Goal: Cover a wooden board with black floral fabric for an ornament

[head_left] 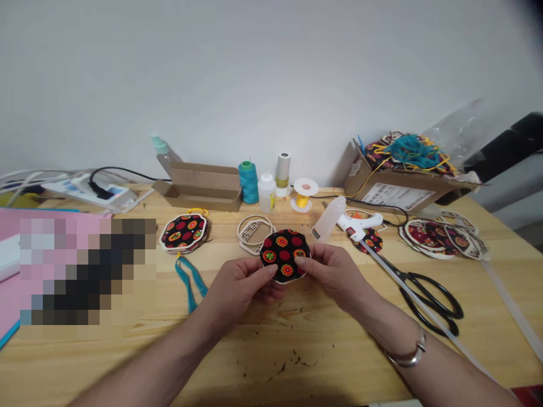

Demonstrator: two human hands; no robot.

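Disc (285,255) of black flowered fabric with a pale rim is pinched between the left hand (248,282) and right hand (337,274), thumbs on its face, above the worktop (237,362); the fingers behind are partly hidden. Left of the left hand, a pixelated patch (80,277) masks something, perhaps dark and long, over a pink sheet (9,305) cut off by the view's edge. Beyond the right hand, a cardboard box (407,180) bears a white label (399,196), its print illegible; a nearer glue gun (358,226) partly covers another flowered piece (372,242).
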